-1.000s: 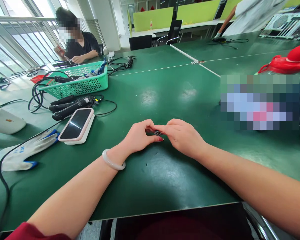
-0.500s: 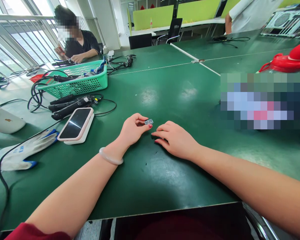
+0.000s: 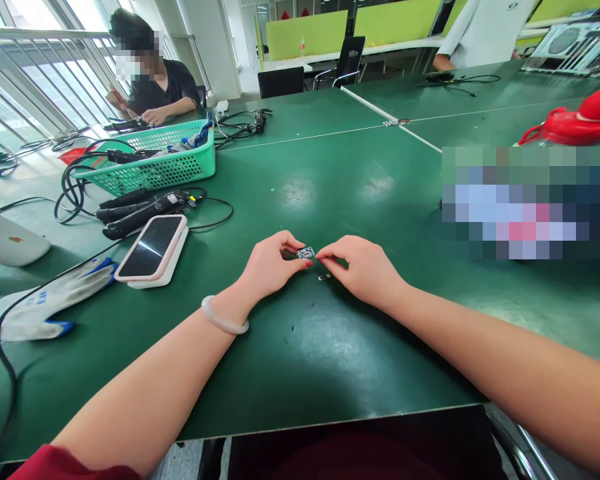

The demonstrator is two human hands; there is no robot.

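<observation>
A small printed circuit board (image 3: 306, 253) with white markings is pinched between thumb and fingers of my left hand (image 3: 275, 261). My right hand (image 3: 363, 267) is beside its right edge, thumb and fingertips drawn into a pinch. Whether those fingertips touch the board, or hold something tiny, I cannot make out. Just below my right fingertips, a small dark piece with a light edge (image 3: 324, 277) lies on the green table (image 3: 260, 387).
To the left lie a phone (image 3: 153, 248), a work glove (image 3: 50, 303), black cabled devices (image 3: 145, 213) and a green basket (image 3: 150, 177). A red-topped container (image 3: 575, 120) stands at right. One person (image 3: 165, 87) works across the table; another (image 3: 485, 33) stands farther back.
My left hand has shifted slightly right with the circuit board. My right hand has moved up to the board's edge into a pinch, and the small dark piece now shows on the table.
</observation>
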